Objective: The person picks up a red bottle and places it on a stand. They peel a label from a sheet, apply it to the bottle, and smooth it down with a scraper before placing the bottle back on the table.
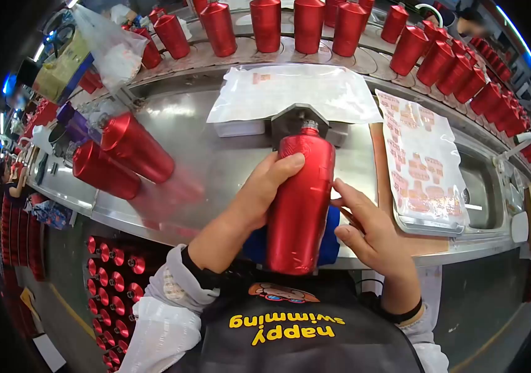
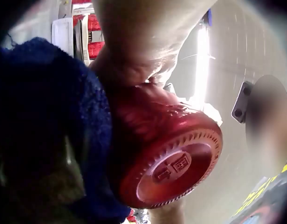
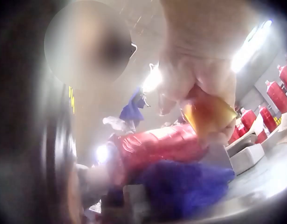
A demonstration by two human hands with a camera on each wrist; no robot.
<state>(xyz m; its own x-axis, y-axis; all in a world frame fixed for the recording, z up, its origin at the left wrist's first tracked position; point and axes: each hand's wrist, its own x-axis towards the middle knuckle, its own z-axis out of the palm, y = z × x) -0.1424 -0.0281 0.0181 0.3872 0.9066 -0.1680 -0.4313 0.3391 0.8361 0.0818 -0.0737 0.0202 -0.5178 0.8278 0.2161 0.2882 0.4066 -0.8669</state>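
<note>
Left hand [image 1: 264, 188], the nearer of the two, grips the bottle [image 1: 300, 211] near its shoulder, thumb laid over the upper face. The bottle's long axis runs out from the person, neck far, base toward the apron [image 1: 365, 348], a blue cloth [image 1: 330, 239] beneath. Just to its right, the right hand [image 1: 372, 233] pinches an orange piece [image 3: 206, 115] (whether its fingertips touch the bottle, I cannot tell).

The counter [image 1: 194, 133] opens left of the held bottle [image 1: 301, 202]; a stand [image 1: 284, 128] seemingly blocks ahead.

Red bottles [image 1: 309, 26] along a conveyor [image 1: 365, 61] show a factory workshop.
</note>
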